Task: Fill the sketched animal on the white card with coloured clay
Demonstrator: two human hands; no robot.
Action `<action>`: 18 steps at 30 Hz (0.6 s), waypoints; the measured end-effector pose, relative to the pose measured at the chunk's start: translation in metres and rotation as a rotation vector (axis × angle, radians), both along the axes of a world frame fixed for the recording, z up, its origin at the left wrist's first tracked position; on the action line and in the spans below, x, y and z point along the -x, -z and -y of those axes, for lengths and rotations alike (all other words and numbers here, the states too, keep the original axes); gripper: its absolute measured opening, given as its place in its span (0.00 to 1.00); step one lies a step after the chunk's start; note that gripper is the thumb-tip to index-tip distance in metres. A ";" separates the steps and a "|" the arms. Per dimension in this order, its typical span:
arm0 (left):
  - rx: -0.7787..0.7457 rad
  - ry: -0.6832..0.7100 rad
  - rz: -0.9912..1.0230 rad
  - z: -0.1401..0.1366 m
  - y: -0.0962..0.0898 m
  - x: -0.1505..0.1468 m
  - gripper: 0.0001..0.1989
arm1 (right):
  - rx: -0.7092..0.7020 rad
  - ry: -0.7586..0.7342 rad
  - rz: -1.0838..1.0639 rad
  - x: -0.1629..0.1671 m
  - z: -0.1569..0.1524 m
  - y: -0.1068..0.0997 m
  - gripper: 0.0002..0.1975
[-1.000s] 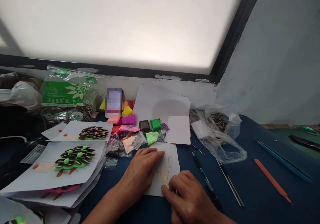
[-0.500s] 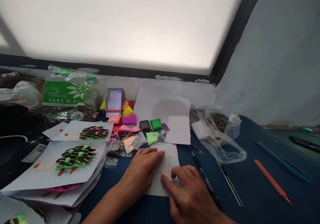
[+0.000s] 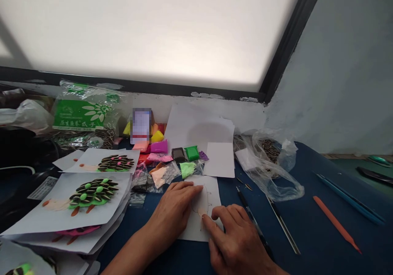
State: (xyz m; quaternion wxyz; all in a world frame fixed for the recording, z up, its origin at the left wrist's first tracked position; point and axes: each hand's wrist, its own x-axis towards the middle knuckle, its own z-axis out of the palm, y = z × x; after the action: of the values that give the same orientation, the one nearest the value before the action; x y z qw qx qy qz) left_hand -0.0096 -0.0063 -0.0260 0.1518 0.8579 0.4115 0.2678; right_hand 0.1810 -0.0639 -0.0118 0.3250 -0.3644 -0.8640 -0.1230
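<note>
A white sheet of paper (image 3: 214,187) with a pencil-like outline drawn on it lies on the dark blue table. My left hand (image 3: 172,207) rests flat on its left side, fingers stretched out and holding nothing. A small patch of pale peach clay (image 3: 201,212) sits at the lower part of the outline. The index fingertip of my right hand (image 3: 235,234) touches the edge of this clay; the other fingers are loosely bent with nothing in them. Just right of that hand lies a black pen (image 3: 245,201).
Finished seed-and-clay hedgehog pictures (image 3: 92,197) are stacked at left. Packets of coloured clay (image 3: 159,157) lie behind the paper. A plastic bag of seeds (image 3: 270,152), a metal-bladed tool (image 3: 284,226), an orange tool (image 3: 334,222) and blue tweezers (image 3: 350,197) are at right.
My right hand has shifted slightly to the right, its index fingertip sliding along the clay and baring more of it. My left hand stays in place.
</note>
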 end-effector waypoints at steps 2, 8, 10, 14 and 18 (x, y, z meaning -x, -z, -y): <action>-0.001 0.000 -0.001 0.000 0.000 0.000 0.27 | 0.013 -0.007 -0.001 0.000 0.000 0.000 0.14; -0.008 0.006 -0.005 -0.001 0.000 0.000 0.28 | 0.007 -0.060 0.003 0.002 -0.001 0.003 0.12; -0.022 -0.008 0.010 -0.001 0.001 0.000 0.28 | -0.014 -0.077 -0.004 0.002 -0.001 0.003 0.12; -0.023 -0.013 0.010 0.000 0.002 0.000 0.28 | -0.034 -0.108 -0.009 0.004 -0.002 0.004 0.12; -0.030 -0.005 0.005 0.001 0.002 0.000 0.28 | -0.039 -0.119 -0.005 0.005 -0.003 0.005 0.11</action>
State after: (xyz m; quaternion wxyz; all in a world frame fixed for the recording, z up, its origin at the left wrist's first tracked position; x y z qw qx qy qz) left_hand -0.0098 -0.0069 -0.0277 0.1394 0.8584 0.4089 0.2766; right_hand 0.1758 -0.0613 -0.0164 0.3408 -0.3061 -0.8808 -0.1195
